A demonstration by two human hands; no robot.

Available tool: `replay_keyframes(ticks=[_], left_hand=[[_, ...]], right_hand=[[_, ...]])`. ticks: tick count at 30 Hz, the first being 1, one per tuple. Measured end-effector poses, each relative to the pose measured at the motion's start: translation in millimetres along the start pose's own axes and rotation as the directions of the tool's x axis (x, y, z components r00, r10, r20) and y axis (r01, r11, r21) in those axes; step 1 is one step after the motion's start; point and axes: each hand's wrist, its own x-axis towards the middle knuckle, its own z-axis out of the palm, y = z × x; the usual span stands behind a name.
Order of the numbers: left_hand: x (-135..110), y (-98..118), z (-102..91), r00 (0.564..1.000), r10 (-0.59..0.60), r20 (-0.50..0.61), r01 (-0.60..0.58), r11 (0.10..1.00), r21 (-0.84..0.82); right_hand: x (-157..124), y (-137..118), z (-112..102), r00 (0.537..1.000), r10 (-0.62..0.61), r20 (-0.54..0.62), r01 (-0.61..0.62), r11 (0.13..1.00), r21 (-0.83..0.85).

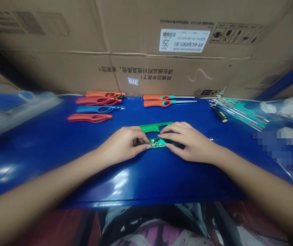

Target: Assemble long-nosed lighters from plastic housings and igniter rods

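Left hand (pixel 122 145): lies on the table, fingers curled together and pinched on the left end of the green lighter half (pixel 158 142).
Right hand (pixel 189 141): thumb below and fingers above, clamped on the right end of the same piece.
Green lighter half: one, lying flat at the middle of the blue table (pixel 59 143) between the two hands. Its open side faces up, with small pale parts showing inside.
Green cover shell (pixel 152 127): one, just behind the held piece, near the fingertips. Whether it touches them cannot be told.
Loose handle shells, left rear: four in a column, three orange ones (pixel 97 100) and one blue one (pixel 96 109). The blue one is third from the back.
Assembled orange lighters (pixel 163 103): two, side by side at the centre rear, with teal triggers and metal nozzles pointing right.
Screwdriver (pixel 220 115): one, yellow-and-black handle, right rear.
Metal tubes with teal ends (pixel 243 112): a loose heap beside the screwdriver, too tangled to count.
Cardboard cartons (pixel 161 68): stacked behind the table; the upper one bears one white label (pixel 184 40).
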Motion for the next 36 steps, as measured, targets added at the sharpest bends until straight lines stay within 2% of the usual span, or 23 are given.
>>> replay_keyframes(ticks=[8, 13, 19, 27, 29, 36], left_hand=[[-1, 2, 0.6, 1.0, 0.023, -0.006, -0.023, 1.0, 0.02], [-2, 2, 1.8, 1.0, 0.029, -0.001, -0.029, 0.999, 0.026], [-1, 3, 3.7, 0.998, 0.068, -0.016, -0.068, 0.997, 0.031], [-1, 2, 4.6, 0.998, 0.058, -0.021, -0.058, 0.998, 0.007], [0, 1, 4.7, 0.998, 0.06, -0.024, -0.06, 0.998, 0.005], [-2, 1, 2.4, 0.996, 0.085, -0.011, -0.084, 0.995, 0.054]], right_hand=[[1, 6, -2, 1.0, 0.023, -0.001, -0.023, 0.994, 0.111], [1, 2, 0, 1.0, 0.017, -0.011, -0.017, 0.999, 0.041], [1, -5, 1, 0.983, -0.138, 0.123, 0.144, 0.988, -0.048], [-2, -4, 4, 0.985, -0.068, 0.16, 0.074, 0.997, -0.035], [-1, -3, 4, 0.987, -0.07, 0.147, 0.073, 0.997, -0.017], [1, 7, -1, 1.0, 0.013, -0.023, -0.011, 0.997, 0.08]])
